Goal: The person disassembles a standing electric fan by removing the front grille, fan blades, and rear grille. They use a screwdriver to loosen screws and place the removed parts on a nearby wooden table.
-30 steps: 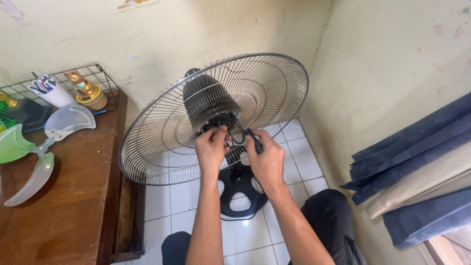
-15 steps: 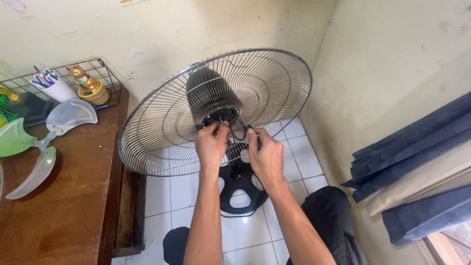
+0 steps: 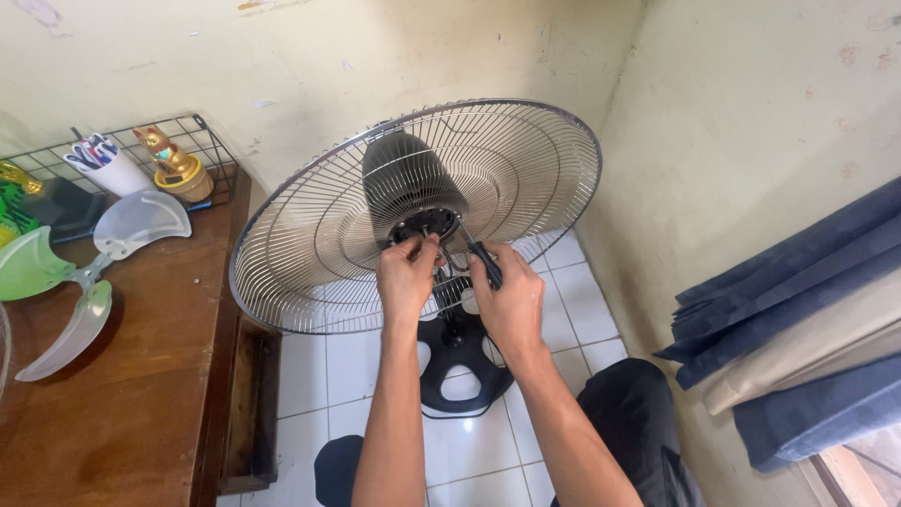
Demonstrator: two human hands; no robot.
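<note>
1. The right hand (image 3: 511,300) is closed around the dark handle of a screwdriver (image 3: 481,256), whose thin shaft slants up and left toward the black hub plate (image 3: 424,225) at the middle of the fan
2. The left hand (image 3: 406,279) is pinched narrow at that same hub plate, fingertips touching its lower edge; what it pinches is too small to tell
3. The hub plate caps the dark ribbed motor housing (image 3: 404,183), which shows through the wire fan guard (image 3: 310,253); the round guard is tilted toward the camera and fills the centre of the scene, just beyond both hands
4. Below the hands, the fan's black base (image 3: 460,366) stands on the white tiled floor (image 3: 469,451), between the person's knees
5. To the left, on a brown wooden table (image 3: 131,394), lies a translucent fan blade (image 3: 84,272), well apart from the guard
6. Farther left at the wall, a wire rack (image 3: 202,141) holds a white cup of pens (image 3: 108,167) and a golden cat figurine (image 3: 174,164)
7. On the right, dark blue folded cloth (image 3: 798,310) sits near the wall
</note>
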